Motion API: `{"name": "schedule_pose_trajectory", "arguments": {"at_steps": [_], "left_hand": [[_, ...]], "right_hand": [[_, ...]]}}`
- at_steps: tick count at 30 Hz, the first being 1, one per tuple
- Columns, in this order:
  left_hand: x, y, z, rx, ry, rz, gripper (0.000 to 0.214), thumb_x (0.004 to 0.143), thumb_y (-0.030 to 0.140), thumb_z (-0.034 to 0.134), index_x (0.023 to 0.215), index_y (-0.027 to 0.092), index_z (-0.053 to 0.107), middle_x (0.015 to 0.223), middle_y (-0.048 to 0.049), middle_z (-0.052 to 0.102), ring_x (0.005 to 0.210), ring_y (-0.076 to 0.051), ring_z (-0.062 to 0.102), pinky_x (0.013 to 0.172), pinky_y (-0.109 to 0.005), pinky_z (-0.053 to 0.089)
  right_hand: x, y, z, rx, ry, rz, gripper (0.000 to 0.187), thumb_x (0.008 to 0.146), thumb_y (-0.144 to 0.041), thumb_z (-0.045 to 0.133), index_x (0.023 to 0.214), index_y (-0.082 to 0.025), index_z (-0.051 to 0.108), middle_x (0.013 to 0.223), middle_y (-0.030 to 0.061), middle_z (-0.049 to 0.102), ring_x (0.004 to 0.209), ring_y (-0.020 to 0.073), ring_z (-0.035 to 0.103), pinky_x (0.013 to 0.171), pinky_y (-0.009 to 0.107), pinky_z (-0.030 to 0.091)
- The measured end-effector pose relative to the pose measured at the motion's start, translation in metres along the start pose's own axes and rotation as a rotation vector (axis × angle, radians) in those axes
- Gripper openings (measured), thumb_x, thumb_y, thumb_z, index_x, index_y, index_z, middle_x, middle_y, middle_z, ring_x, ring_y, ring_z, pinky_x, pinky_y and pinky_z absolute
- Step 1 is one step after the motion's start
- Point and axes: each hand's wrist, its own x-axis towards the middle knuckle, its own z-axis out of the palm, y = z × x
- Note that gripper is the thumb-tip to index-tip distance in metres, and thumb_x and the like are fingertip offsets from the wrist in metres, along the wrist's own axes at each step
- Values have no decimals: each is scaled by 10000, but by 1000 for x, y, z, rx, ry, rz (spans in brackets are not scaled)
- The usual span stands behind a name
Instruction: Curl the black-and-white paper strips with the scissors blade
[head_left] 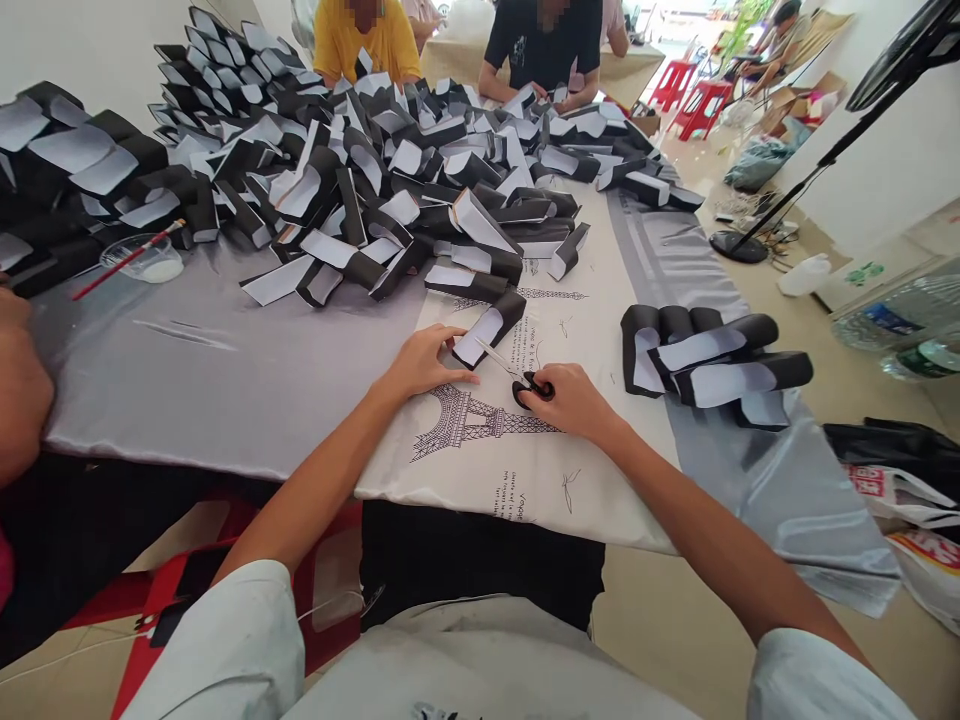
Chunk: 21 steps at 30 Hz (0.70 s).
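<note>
Black strip (501, 318) with a white paper face, lying at a slant on the printed cloth (480, 445), just above the drawn Eiffel Tower. Left hand (424, 362): narrow, fingers (459, 352) curled against the lower end of the strip, holding it. Right hand (570, 402): closed around black-handled scissors (534, 388), blades angled up and left, tips at or just beside the white face. Both hands resting on the printed cloth, close together.

Right of the printed cloth: small stack of matching strips (709, 365), lying on grey satin (780, 490). Beyond the printed cloth: large heap of folded black-and-white pieces (360, 180), spreading far to the left over more grey satin (225, 385). Left of the printed cloth, near the heap's edge: clear plastic cup (142, 258) with white paste inside, red-handled brush (127, 262) laid across its rim.

Past the far end of the printed cloth: two co-workers, one in a yellow shirt (367, 35), one in a black shirt (540, 40), both behind the heap. At the left frame edge: part of a third person (19, 380). Farther right of the printed cloth, on the floor: black fan stand (739, 245), red stools (697, 105), water bottles (900, 315), plastic bags (900, 510).
</note>
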Motion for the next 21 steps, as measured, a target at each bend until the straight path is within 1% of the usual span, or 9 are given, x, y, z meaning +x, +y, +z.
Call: {"name": "schedule_pose_trajectory", "arguments": {"at_steps": [3, 5, 8, 11, 13, 17, 21], "left_hand": [[-1, -8, -3, -39, -14, 52, 685, 771, 644, 982, 1289, 226, 821, 1033, -50, 753, 748, -177, 587, 770, -354, 498], [-2, -11, -2, -39, 0, 74, 577, 813, 616, 959, 1224, 226, 846, 995, -41, 741, 715, -163, 554, 747, -348, 485], [-2, -13, 1, -45, 7, 93, 512, 837, 599, 949, 1197, 244, 867, 967, -29, 723, 701, -155, 532, 716, -337, 464], [-2, -14, 4, -53, 18, 98, 487, 837, 599, 951, 1177, 259, 881, 935, -22, 702, 686, -152, 523, 694, -333, 453], [-1, -15, 4, -53, 28, 99, 473, 838, 606, 949, 1154, 259, 886, 920, -22, 694, 679, -151, 523, 686, -332, 449], [-1, -15, 5, -54, 37, 97, 449, 848, 619, 938, 1106, 254, 891, 910, -23, 692, 679, -150, 525, 683, -334, 447], [-1, -12, 5, -61, 43, 84, 439, 845, 620, 939, 1065, 243, 890, 903, -26, 697, 674, -150, 526, 676, -337, 444]], "right_hand": [[-1, -2, 0, -11, -6, 6, 471, 873, -338, 690, 631, -250, 295, 590, -28, 387, 609, 146, 319, 633, 367, 277], [-3, -4, -1, -21, -19, 0, 451, 869, -346, 701, 624, -247, 336, 590, -24, 432, 605, 145, 348, 636, 362, 290], [-4, -7, -2, -35, -36, -8, 409, 848, -362, 731, 617, -242, 415, 621, -6, 528, 615, 149, 418, 646, 356, 318], [-5, -8, -3, -51, -45, -16, 382, 846, -362, 732, 619, -239, 452, 656, 8, 565, 630, 155, 452, 658, 352, 335], [-5, -7, -3, -51, -49, -32, 379, 856, -350, 719, 622, -239, 442, 669, 8, 561, 634, 153, 448, 663, 351, 338], [-4, -3, -2, -29, -44, -61, 420, 882, -336, 688, 632, -248, 363, 654, -6, 507, 626, 149, 394, 655, 353, 319], [-5, -3, -3, -19, -35, -53, 445, 889, -346, 684, 638, -253, 328, 635, -11, 479, 617, 148, 359, 645, 356, 302]]}}
